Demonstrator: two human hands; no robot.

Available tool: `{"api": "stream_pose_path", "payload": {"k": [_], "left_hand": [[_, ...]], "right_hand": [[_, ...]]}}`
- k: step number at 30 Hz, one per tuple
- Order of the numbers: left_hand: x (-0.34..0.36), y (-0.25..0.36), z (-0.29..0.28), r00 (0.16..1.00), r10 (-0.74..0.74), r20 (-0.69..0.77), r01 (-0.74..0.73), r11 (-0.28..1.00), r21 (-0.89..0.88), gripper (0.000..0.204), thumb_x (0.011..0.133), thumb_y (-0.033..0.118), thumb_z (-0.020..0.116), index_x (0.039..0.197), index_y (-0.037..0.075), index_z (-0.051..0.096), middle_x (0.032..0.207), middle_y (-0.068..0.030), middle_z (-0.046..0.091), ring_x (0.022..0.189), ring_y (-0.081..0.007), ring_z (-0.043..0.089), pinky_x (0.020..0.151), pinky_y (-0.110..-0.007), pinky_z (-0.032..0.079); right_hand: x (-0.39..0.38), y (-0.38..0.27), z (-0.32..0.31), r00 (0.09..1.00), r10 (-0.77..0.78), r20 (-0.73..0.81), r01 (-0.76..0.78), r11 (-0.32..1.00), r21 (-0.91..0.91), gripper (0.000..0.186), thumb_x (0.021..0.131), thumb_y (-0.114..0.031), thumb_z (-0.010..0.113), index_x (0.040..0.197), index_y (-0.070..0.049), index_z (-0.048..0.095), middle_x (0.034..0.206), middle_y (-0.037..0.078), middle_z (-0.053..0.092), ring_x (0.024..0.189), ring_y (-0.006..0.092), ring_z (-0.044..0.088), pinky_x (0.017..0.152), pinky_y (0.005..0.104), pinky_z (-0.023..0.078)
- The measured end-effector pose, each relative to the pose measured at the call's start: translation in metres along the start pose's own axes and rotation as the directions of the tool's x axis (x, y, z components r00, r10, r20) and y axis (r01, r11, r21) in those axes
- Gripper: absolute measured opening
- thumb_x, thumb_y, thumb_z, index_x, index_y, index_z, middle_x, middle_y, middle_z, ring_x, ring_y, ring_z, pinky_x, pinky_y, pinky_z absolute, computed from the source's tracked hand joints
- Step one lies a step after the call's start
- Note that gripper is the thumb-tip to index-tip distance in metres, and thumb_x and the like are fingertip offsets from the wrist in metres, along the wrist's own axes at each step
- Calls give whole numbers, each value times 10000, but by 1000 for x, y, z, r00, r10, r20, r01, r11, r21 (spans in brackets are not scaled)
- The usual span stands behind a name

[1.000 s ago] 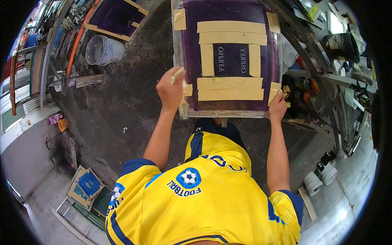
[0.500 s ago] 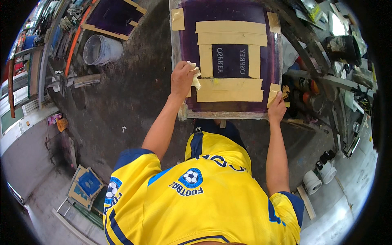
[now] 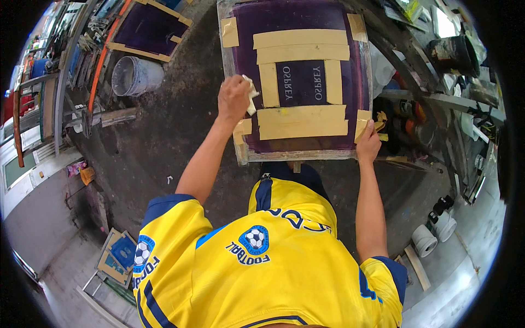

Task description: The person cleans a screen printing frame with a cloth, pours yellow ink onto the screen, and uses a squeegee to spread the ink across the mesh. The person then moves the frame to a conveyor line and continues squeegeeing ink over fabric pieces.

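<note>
Held up before me is a screen-printing frame (image 3: 301,144), with dark purple mesh and a pale, worn rim. Strips of tan masking tape (image 3: 303,121) box in a dark window with mirrored pale lettering. Tape also covers the frame's corners. My right hand (image 3: 368,144) grips the lower right edge, its thumb on the corner tape (image 3: 362,123). Over the left rim, my left hand (image 3: 233,99) is closed on a crumpled cream rag (image 3: 251,97); whether it is cloth or paper is hard to tell. A crumpled yellowish piece (image 3: 381,124) sticks out beyond my right hand.
A whitish bucket (image 3: 136,76) stands on the dark floor at left, near another taped purple screen (image 3: 149,30). Racks crowd both sides. A dark bucket (image 3: 454,56) sits at upper right; white containers (image 3: 424,240) lie at lower right.
My left hand has moved slightly left and up with the rag, off the lower left part of the screen. The screen appears shifted a little left in view; my right hand keeps its grip.
</note>
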State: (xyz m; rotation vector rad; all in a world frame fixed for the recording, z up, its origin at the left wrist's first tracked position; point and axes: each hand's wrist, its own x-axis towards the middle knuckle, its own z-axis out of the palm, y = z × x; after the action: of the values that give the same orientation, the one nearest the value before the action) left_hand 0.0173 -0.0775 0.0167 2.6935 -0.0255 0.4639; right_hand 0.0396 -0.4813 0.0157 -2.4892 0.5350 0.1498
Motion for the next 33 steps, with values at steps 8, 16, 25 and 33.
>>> {"api": "stream_pose_path", "payload": {"k": [8,16,25,33], "left_hand": [[-71,68,2,994,-100,53,105,990,-97,249,854,104,656,1077,-7,664,1198,-182,595,1159,-355,550,969,-451,446],[-76,136,43,928,194,317,-134,970,-202,531,921,113,505,1418,-57,426,1529,-195,375,1452,-349,299,1200,-453,231],[-85,-22,-35,998,-33,59,30,999,44,339,860,-7,581,1183,45,673,1212,-136,656,1113,-296,627,931,-387,513],[5,18,-43,900,-403,-163,389,914,-112,226,904,66,650,1124,31,688,1034,-141,662,946,-303,654,769,-423,520]], "right_hand": [[-1,3,0,1000,9,5,-9,1000,-30,662,1007,-585,339,1166,-47,691,1005,241,703,981,452,648,832,500,506],[-2,-6,-3,1000,13,-4,-13,998,-68,657,1012,-574,339,1150,-38,693,1003,244,701,971,450,651,825,499,508],[-1,3,-3,1000,-15,10,15,1000,13,648,1017,-555,356,1148,-15,689,1013,235,707,989,420,662,834,467,512],[0,2,-3,1000,18,25,-18,1000,1,665,1012,-569,357,1155,-8,685,1039,237,703,1006,418,655,857,466,503]]}}
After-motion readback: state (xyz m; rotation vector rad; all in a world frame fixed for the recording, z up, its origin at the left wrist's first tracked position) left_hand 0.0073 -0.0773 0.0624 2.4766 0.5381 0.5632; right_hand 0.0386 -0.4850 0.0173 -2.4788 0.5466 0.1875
